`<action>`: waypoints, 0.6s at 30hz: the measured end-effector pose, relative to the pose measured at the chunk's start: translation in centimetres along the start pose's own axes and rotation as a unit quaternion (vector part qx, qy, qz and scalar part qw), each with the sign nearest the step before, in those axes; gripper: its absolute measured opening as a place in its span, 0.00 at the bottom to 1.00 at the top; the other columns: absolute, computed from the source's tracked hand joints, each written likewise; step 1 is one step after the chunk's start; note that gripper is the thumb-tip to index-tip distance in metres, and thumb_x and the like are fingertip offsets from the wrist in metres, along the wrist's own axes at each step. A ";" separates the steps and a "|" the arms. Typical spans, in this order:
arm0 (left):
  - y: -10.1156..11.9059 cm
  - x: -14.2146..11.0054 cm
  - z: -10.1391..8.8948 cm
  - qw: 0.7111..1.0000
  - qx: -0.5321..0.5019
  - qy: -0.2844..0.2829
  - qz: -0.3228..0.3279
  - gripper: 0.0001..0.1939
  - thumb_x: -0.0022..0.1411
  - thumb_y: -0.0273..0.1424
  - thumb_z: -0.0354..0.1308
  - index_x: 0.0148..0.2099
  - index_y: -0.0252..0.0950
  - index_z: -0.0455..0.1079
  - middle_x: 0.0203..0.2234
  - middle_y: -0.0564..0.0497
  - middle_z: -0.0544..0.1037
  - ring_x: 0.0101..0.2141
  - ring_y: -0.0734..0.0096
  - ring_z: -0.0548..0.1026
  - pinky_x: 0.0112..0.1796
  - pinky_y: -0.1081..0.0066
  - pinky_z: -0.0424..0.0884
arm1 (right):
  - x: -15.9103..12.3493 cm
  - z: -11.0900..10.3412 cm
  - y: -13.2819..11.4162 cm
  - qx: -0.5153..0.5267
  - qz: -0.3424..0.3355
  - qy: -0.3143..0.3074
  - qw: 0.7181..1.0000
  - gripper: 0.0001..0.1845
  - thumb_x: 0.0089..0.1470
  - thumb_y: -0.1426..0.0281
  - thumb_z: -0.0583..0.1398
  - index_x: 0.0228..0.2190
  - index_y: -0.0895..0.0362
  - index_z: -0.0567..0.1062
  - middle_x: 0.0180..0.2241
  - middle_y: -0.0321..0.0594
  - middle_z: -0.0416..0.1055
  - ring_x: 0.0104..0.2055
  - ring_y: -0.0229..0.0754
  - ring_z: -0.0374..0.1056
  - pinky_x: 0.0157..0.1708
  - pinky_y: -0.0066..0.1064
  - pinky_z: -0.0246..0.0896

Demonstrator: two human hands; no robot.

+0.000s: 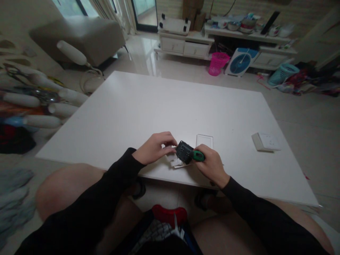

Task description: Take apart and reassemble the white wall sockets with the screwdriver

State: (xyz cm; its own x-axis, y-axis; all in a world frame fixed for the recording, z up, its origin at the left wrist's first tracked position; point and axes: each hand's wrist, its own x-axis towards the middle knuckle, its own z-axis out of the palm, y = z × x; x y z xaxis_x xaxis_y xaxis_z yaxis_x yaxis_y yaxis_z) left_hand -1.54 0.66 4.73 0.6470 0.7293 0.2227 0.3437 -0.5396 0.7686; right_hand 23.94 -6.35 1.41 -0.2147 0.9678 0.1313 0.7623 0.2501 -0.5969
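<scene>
Right grip clasps green handle; left, barely parted, touches black module.

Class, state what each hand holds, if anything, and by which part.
The right hand holds a green-handled tool by its handle. The left hand is at the black module's left edge; whether it grips the module cannot be told.

Black-sleeved arms reach forward, converging, the left grip half-curled, the right grip tightly curled.
</scene>
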 end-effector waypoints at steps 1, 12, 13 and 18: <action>0.1 0.0 0.1 1.000 -0.012 0.013 0.000 0.02 0.64 0.27 0.65 0.38 0.35 0.75 0.31 0.53 0.74 0.32 0.72 0.72 0.35 0.71 0.68 | 0.0 0.0 0.0 0.000 0.000 -0.001 1.000 0.07 0.51 0.76 0.58 0.32 0.53 0.72 0.32 0.38 0.72 0.34 0.44 0.68 0.34 0.32 0.56; 0.3 -0.5 2.4 0.994 -0.064 -0.059 0.068 0.08 0.64 0.19 0.60 0.40 0.35 0.76 0.33 0.51 0.80 0.35 0.72 0.77 0.39 0.71 0.71 | 0.0 0.1 0.0 -0.007 -0.001 -0.005 1.000 0.08 0.50 0.77 0.57 0.32 0.53 0.73 0.32 0.38 0.73 0.35 0.44 0.69 0.34 0.31 0.56; 0.2 -0.6 2.7 0.993 -0.064 -0.076 0.071 0.09 0.63 0.18 0.59 0.39 0.35 0.76 0.33 0.50 0.80 0.35 0.72 0.77 0.39 0.71 0.71 | -0.1 0.1 0.0 -0.010 -0.001 -0.004 1.000 0.08 0.50 0.77 0.57 0.32 0.53 0.73 0.32 0.38 0.73 0.35 0.44 0.69 0.34 0.31 0.56; -0.2 -0.7 3.2 0.985 -0.065 -0.144 0.067 0.15 0.56 0.12 0.58 0.39 0.36 0.76 0.35 0.51 0.81 0.37 0.71 0.78 0.41 0.71 0.72 | -0.1 0.2 0.1 -0.016 -0.005 0.002 1.000 0.08 0.49 0.77 0.58 0.31 0.53 0.73 0.32 0.38 0.73 0.33 0.43 0.69 0.33 0.31 0.56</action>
State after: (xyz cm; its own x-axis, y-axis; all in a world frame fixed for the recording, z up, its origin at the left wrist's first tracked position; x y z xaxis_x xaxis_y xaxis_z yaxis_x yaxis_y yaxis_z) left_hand 0.10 -1.09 2.51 0.8527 0.4964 0.1624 0.1646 -0.5504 0.8185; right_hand 23.96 -6.43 1.20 -0.2202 0.9653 0.1401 0.7796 0.2605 -0.5695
